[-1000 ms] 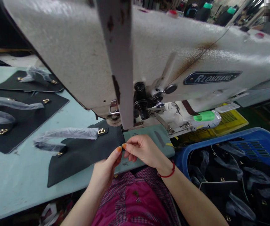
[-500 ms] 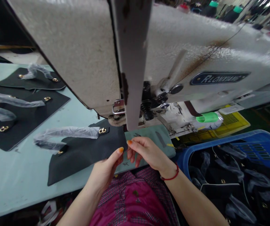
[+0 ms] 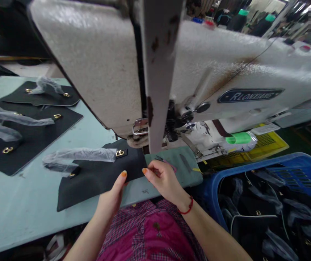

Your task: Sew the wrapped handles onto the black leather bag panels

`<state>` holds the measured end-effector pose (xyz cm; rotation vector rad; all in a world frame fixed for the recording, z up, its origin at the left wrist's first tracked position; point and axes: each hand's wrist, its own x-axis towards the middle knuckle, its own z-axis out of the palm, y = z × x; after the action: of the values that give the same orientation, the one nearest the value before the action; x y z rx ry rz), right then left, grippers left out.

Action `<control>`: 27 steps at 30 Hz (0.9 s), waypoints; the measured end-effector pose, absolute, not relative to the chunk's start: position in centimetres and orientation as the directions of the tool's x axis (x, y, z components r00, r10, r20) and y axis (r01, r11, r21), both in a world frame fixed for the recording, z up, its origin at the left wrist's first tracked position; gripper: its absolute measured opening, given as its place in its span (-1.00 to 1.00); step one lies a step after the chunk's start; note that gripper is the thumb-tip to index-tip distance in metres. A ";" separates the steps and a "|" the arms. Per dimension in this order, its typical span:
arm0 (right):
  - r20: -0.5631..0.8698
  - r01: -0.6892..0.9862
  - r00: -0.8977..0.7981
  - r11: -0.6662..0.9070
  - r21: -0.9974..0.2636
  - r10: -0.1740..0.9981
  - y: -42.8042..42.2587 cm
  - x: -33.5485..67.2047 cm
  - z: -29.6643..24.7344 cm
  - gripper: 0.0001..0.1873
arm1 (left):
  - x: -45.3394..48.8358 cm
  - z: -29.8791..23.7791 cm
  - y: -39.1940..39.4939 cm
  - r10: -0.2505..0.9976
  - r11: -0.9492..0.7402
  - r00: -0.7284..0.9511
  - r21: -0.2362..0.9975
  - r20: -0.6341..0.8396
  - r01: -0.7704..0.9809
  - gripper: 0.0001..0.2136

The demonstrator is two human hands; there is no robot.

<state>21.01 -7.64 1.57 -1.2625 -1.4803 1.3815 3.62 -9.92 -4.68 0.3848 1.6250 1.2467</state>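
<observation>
A black leather-like bag panel (image 3: 98,181) lies on the pale green table, its far right part at the sewing machine's (image 3: 106,72) presser area. A plastic-wrapped handle (image 3: 82,155) with gold rings is fixed to the panel. My left hand (image 3: 110,199) grips the panel's near edge, thumb on top and fingers mostly hidden below. My right hand (image 3: 166,179) is closed at the panel's right edge, thumb and forefinger pinching the near right corner, other fingers curled in. Beyond my right hand lie small scissors (image 3: 173,166), partly covered.
More black panels (image 3: 41,134) with wrapped handles lie on the table (image 3: 30,203) at left. At right stands a blue basket (image 3: 215,192) full of similar black pieces. A yellow crate (image 3: 274,143) sits behind it. The machine head overhangs the work.
My left hand has moved left along the panel's near edge. My right hand has come slightly left and down onto the panel's right corner. The view has shifted slightly.
</observation>
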 end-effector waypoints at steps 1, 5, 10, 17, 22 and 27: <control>-0.133 0.133 -0.239 -0.103 -0.986 0.962 -7.7 21.0 0.9 -0.71 | 3.5 -4.9 -10.1 0.722 0.452 -0.477 0.864 -0.501 -0.224 -0.58; -0.245 -0.053 -0.239 -0.264 -0.963 0.940 -7.9 20.8 -0.8 -0.67 | 3.0 -5.5 -11.1 0.794 0.485 -0.356 0.867 -0.492 -0.116 -0.56; -0.243 -0.120 -0.292 -0.287 -0.950 0.925 -7.4 20.9 -0.7 -0.65 | 2.8 -5.6 -11.1 0.809 0.514 -0.250 0.846 -0.533 -0.140 -0.56; -0.229 -0.036 -0.249 -0.245 -0.969 0.941 -7.3 20.8 -0.4 -0.67 | 2.8 -5.5 -13.7 0.903 0.429 -0.015 0.902 -0.430 -0.052 -0.58; -0.190 0.034 -0.239 -0.187 -0.982 0.952 -7.3 21.1 -0.5 -0.68 | -1.5 -4.0 -16.8 0.993 -0.078 -0.041 0.864 0.114 0.497 -0.89; -0.152 0.074 -0.212 -0.140 -0.987 0.965 -7.1 21.1 -1.1 -0.68 | -5.2 -3.1 -9.7 0.937 -0.311 0.194 0.442 0.290 0.841 -0.43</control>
<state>21.09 -7.14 -1.05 -1.2514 -1.3419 1.4551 -5.15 -9.65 -3.10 2.2774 1.7210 0.7690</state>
